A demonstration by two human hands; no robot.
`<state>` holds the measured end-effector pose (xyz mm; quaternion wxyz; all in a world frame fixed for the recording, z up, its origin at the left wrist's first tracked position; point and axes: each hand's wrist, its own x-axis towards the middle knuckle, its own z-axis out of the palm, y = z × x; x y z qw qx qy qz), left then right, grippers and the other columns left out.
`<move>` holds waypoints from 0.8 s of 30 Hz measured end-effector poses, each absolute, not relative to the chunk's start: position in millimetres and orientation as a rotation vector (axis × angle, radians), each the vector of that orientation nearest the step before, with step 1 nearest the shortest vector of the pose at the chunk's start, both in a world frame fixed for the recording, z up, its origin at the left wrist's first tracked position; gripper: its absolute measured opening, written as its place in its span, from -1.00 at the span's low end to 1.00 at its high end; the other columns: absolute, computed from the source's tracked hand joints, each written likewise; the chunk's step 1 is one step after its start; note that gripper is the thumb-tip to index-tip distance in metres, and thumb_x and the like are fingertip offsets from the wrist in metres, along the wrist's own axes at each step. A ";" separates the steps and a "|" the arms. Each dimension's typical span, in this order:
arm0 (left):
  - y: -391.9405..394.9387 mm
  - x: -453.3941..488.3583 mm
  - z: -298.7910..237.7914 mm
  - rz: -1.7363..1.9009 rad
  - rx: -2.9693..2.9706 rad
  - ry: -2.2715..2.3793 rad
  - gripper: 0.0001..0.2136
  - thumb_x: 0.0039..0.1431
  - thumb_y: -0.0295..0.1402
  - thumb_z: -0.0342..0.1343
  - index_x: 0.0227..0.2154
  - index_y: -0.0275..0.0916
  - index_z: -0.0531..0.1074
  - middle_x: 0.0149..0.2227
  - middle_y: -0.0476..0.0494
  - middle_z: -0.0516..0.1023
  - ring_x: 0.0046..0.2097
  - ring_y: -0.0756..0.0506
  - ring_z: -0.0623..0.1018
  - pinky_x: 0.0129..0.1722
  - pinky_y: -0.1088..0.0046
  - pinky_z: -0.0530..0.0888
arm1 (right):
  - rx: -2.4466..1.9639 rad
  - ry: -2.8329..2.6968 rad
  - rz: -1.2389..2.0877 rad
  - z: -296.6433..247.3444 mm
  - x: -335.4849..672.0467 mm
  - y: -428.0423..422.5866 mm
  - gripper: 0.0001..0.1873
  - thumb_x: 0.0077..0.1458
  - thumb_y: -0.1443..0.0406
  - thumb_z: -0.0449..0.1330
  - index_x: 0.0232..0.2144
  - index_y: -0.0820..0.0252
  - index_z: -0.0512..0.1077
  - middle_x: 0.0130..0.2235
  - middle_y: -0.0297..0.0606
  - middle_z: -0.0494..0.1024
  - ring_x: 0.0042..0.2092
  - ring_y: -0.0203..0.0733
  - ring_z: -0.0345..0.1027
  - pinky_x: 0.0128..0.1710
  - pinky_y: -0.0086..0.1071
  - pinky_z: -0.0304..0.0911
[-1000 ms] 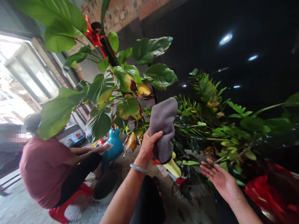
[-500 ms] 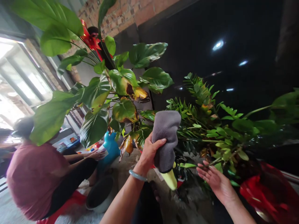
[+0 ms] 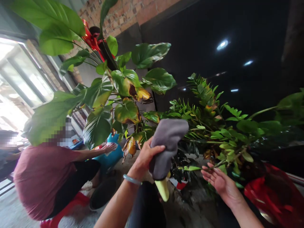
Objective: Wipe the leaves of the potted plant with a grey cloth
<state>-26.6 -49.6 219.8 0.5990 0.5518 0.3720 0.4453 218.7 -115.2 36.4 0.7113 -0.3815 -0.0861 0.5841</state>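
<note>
My left hand (image 3: pixel 144 156) is closed around a grey cloth (image 3: pixel 166 142) that wraps a yellow-green object (image 3: pixel 162 189) poking out below it. A pale bangle sits on that wrist. My right hand (image 3: pixel 217 182) is open, palm up, with its fingers under a thin leafy stem (image 3: pixel 220 163) of the small-leaved plant (image 3: pixel 209 126). To the left rises a big-leaved plant (image 3: pixel 114 91) with some yellow and brown leaves.
A person in a maroon shirt (image 3: pixel 45 177) squats at the left, one hand on a blue pot (image 3: pixel 110 156). A dark round pot (image 3: pixel 102 196) lies on the floor. Red wrapping (image 3: pixel 273 193) is at the right. A brick wall and dark glossy panel stand behind.
My left hand has tipped the cloth-wrapped object to the right and slightly lower. The right hand stays under the stem. The squatting person has reached further toward the blue pot.
</note>
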 end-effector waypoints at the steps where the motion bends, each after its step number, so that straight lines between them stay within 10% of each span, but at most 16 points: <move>1: -44.8 -25.3 225.7 1.108 1.284 0.858 -0.52 -0.36 -0.27 0.42 -0.26 -0.29 0.51 -0.42 -0.04 0.58 -0.45 -0.03 0.50 -0.41 0.47 0.43 | -0.841 -0.195 1.290 35.7 218.0 -114.0 -0.60 -0.39 0.14 0.43 -0.37 0.08 0.55 -0.36 -0.20 0.67 -0.30 0.04 0.55 -0.20 -0.08 0.40; 24: -44.5 -21.8 162.9 0.894 1.186 1.068 -0.56 -0.43 -0.29 0.42 -0.37 -0.30 0.50 -0.49 -0.07 0.57 -0.49 -0.05 0.49 -0.44 0.44 0.43 | -0.828 -0.247 1.355 34.6 220.8 -114.8 -0.62 -0.35 0.19 0.43 -0.35 0.11 0.55 -0.32 -0.17 0.67 -0.25 0.06 0.55 -0.13 -0.08 0.39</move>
